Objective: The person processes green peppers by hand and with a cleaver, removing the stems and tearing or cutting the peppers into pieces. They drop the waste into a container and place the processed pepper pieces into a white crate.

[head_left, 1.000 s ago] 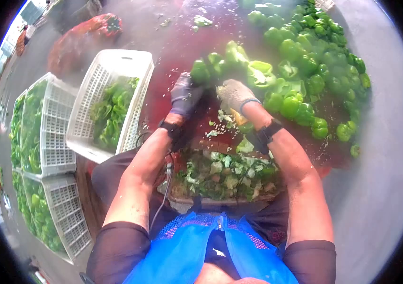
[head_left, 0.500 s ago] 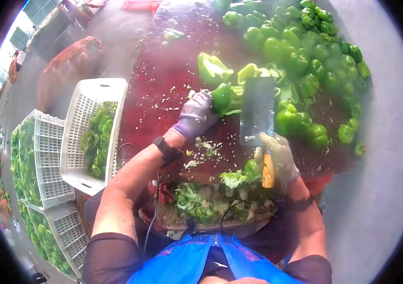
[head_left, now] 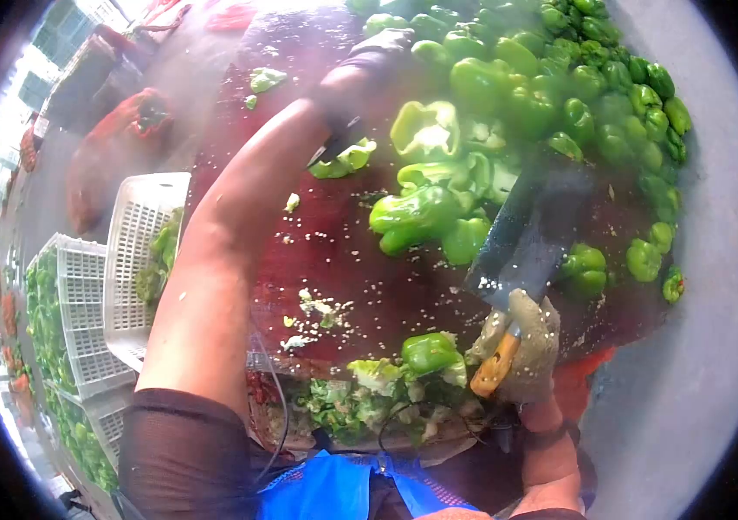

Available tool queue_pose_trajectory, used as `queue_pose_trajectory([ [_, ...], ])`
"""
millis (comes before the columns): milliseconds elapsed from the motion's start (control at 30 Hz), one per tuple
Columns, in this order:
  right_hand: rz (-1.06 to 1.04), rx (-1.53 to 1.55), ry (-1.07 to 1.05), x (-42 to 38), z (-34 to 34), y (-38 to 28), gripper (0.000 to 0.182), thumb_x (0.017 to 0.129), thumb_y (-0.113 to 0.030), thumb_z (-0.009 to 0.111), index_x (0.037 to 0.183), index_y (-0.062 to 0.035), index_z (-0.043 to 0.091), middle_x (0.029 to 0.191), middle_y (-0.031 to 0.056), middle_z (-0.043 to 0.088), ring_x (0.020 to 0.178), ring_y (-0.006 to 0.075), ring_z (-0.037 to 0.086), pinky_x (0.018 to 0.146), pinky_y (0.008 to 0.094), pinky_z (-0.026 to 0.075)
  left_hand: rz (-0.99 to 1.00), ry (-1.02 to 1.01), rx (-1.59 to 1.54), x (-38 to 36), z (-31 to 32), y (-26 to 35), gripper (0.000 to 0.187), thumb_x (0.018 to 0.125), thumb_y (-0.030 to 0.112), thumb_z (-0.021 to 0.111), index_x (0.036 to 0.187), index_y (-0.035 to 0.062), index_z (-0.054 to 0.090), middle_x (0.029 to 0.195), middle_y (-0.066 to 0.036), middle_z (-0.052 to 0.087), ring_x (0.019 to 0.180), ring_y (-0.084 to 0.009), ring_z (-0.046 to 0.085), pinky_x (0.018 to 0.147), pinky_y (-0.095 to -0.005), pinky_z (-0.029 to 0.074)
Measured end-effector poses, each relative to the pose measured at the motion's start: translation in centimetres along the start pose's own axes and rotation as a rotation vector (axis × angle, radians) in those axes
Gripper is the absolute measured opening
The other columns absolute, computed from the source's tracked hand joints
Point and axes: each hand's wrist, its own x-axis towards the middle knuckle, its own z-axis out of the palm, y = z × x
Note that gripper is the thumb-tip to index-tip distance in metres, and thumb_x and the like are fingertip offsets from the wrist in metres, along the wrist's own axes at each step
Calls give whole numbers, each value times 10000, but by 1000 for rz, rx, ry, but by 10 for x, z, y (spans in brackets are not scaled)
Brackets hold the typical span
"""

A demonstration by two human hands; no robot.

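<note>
My right hand (head_left: 525, 342), in a soiled pale glove, is wrapped round the wooden handle of a cleaver (head_left: 525, 230). Its broad blade slants up to the right over the tabletop, beside cut green bell peppers (head_left: 421, 212). My left hand (head_left: 378, 52), gloved too, stretches to the far side, at the near edge of the pile of whole green bell peppers (head_left: 495, 82). Blur hides how its fingers are set and whether they touch a pepper. Under my left wrist lies a cut pepper piece (head_left: 343, 160). An opened pepper half (head_left: 425, 130) shows its pale inside.
Seeds dot the dark red table (head_left: 300, 286). Along its near edge, a container of trimmings (head_left: 343, 407) sits before me, with a green pepper (head_left: 430, 353) above it. White crates (head_left: 139, 260) with green peppers stand at the left. A red sack (head_left: 118, 147) lies on the floor behind them.
My left hand has left the pepper it held by the blade and reached far forward to the pile. The cleaver has shifted right and down and tilted. Cut pepper pieces lie together mid-table.
</note>
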Motion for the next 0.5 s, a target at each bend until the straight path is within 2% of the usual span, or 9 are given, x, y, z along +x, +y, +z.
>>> queue_pose_trajectory([
  [100,4,37,51,-5,-8,-3,128,933,-145,516,970,-38,577,632,36,577,495,126,561,457,263,483,-77,46,237,38,46,11,547,788,356,635,1243,60,570,1140,-170,620,1105,-235,577,961,-357,456],
  [200,-145,-121,107,-7,-16,-17,141,944,-175,503,899,-50,551,619,44,566,479,142,555,433,270,474,-218,-154,314,45,42,42,552,814,340,564,1268,28,545,1216,-197,588,1113,-242,574,973,-330,460],
  [233,-146,-108,172,-10,-10,-25,154,946,-187,498,876,-57,539,615,47,561,475,146,554,427,273,472,-106,-303,323,42,33,42,610,791,338,610,1312,37,511,1228,-172,588,1087,-212,590,928,-306,490],
  [300,-117,-49,264,-14,-4,-36,183,946,-215,501,834,-74,533,606,47,551,457,147,544,411,274,464,16,-413,453,31,8,65,452,830,354,589,1203,100,600,1122,-108,640,1042,-223,606,887,-343,487],
  [367,-235,-52,273,-8,-13,-29,211,944,-230,511,796,-80,529,598,44,547,456,148,541,404,273,455,144,-534,581,15,-15,86,329,869,371,568,1094,163,689,1015,-44,693,997,-234,623,845,-380,484],
  [400,-273,-41,273,-6,-15,-28,228,942,-237,517,775,-82,527,594,43,545,457,149,541,401,273,450,35,-493,447,8,-20,89,308,855,365,579,1052,165,705,1038,-21,687,996,-219,624,857,-382,477],
  [433,-195,45,282,-2,-21,-27,215,935,-223,524,778,-76,528,588,48,544,459,158,542,420,283,457,-71,-448,314,-1,-24,90,289,840,360,590,1011,167,722,1061,2,682,996,-204,625,869,-384,471],
  [500,-248,53,249,1,-26,-25,205,929,-215,532,781,-74,527,586,55,542,453,166,538,445,294,467,-56,-318,211,-20,-32,78,309,822,336,614,1054,147,689,1075,-14,671,1002,-201,621,870,-369,478],
])
